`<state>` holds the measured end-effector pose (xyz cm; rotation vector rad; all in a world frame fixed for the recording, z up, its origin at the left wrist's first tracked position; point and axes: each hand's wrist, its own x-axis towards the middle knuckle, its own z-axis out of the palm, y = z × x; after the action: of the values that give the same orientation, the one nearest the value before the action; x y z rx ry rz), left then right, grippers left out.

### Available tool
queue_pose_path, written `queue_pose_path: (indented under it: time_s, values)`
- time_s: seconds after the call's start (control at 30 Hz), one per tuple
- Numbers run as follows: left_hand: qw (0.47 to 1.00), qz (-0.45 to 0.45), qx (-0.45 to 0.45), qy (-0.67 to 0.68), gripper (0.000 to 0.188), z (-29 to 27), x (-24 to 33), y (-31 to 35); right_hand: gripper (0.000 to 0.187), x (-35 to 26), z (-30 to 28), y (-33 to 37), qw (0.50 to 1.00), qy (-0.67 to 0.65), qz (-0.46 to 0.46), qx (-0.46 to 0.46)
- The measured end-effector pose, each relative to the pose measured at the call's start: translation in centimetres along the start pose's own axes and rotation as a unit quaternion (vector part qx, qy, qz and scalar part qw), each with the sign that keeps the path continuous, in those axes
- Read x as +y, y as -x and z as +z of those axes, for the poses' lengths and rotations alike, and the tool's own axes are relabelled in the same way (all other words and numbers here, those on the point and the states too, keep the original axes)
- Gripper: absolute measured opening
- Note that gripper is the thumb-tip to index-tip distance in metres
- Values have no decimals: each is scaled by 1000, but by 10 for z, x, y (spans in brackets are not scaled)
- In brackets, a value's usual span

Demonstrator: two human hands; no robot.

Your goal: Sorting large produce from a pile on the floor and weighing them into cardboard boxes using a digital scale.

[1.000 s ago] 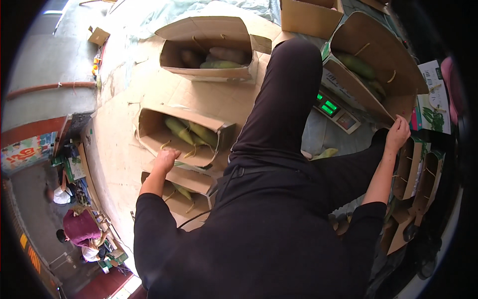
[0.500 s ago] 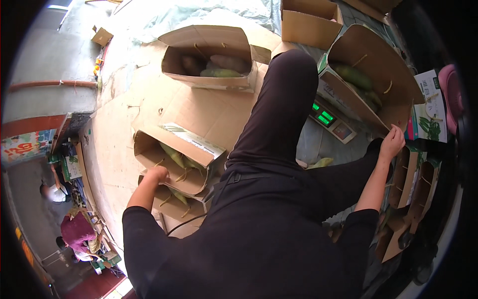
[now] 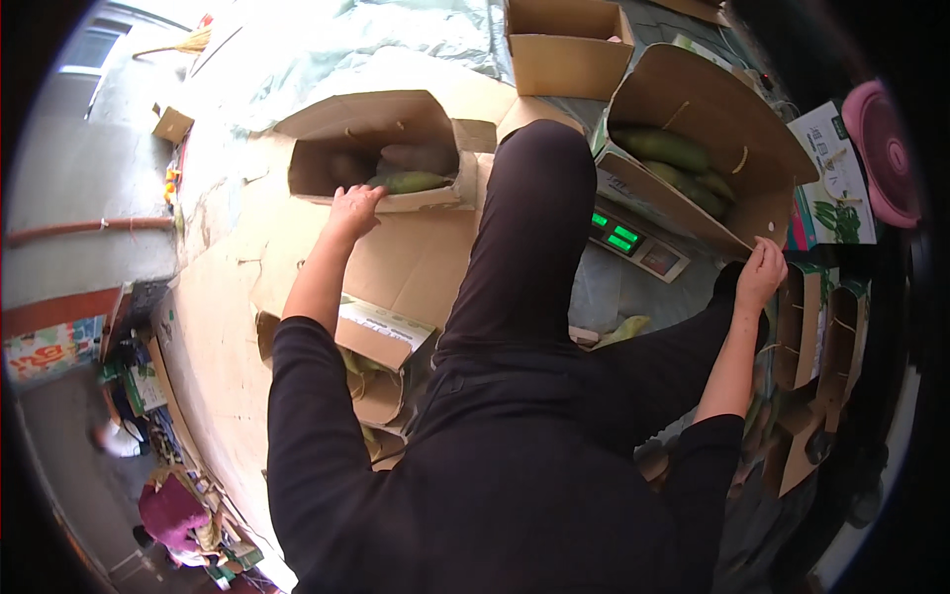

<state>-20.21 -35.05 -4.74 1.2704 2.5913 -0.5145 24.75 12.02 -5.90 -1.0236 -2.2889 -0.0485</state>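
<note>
My left hand (image 3: 356,211), fingers apart, lies over the near rim of an open cardboard box (image 3: 435,201) ahead on the left. Inside that box, a long green radish (image 3: 408,182) rests close to my fingertips, with paler radishes (image 3: 421,158) behind it. To the right, my right hand (image 3: 761,275) pinches the near edge of a larger open box (image 3: 762,148), which sits on a scale (image 3: 633,243) with a lit green display. Several green radishes (image 3: 663,148) lie in this larger box.
Beside my left upper arm stands another open box (image 3: 381,342) holding radishes, partly hidden. A further box (image 3: 569,49) is at the far side. More boxes (image 3: 797,337) and a pink basin (image 3: 881,153) are at the right. Two people, one in a maroon top (image 3: 178,510), are at far left.
My left hand has left the lower left box and moved forward to the rim of the far left box. The right hand keeps its hold. The whole view has shifted slightly.
</note>
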Motion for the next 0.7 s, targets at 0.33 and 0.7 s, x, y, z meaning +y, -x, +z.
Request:
queue_pose_path:
  time_s: [0.33,0.7]
  values:
    - [995,-37,-50,82,30,41,-16,-21,19,0,0,-5,1000,16,-16,3]
    - [993,3,-57,105,29,79,-28,88,20,-1,2,-3,1000,9,-17,-2]
